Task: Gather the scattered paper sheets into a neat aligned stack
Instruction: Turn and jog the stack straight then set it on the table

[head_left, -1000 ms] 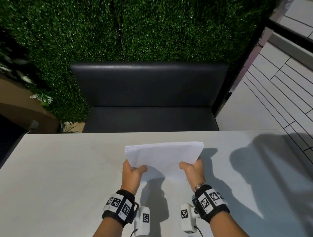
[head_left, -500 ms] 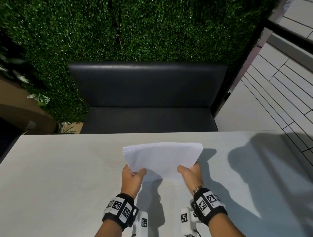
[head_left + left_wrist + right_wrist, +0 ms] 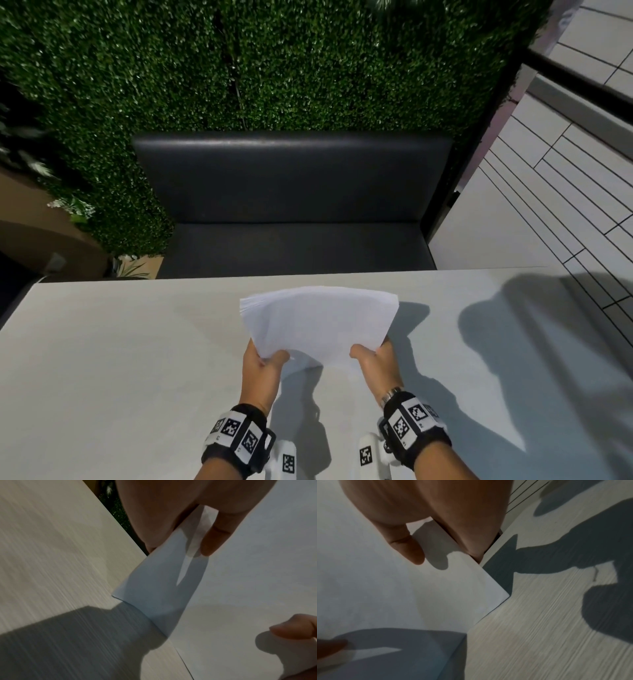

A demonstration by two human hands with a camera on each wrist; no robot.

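Head view: stack of paper sheets (image 3: 318,323) held above the pale table (image 3: 102,359), near edge sagging between the hands, far-left corner showing fanned sheet edges. Left hand (image 3: 262,371) pinching the near-left corner, thumb on top; right hand (image 3: 376,365) pinching the near-right corner likewise; fingers of both hidden under the paper. Beyond the table, a dark smooth bench (image 3: 291,205) against a leafy green wall (image 3: 257,61).

Left wrist view: thin white paper (image 3: 240,588) bent at the clamped corner, thumb above, fingers mostly covered; table grain (image 3: 51,547) smeared by blur.

Right wrist view: crisp square corner of the paper (image 3: 488,588) jutting past the thumb, hard shadows across the streaked table (image 3: 539,635); sheet count impossible to make out.
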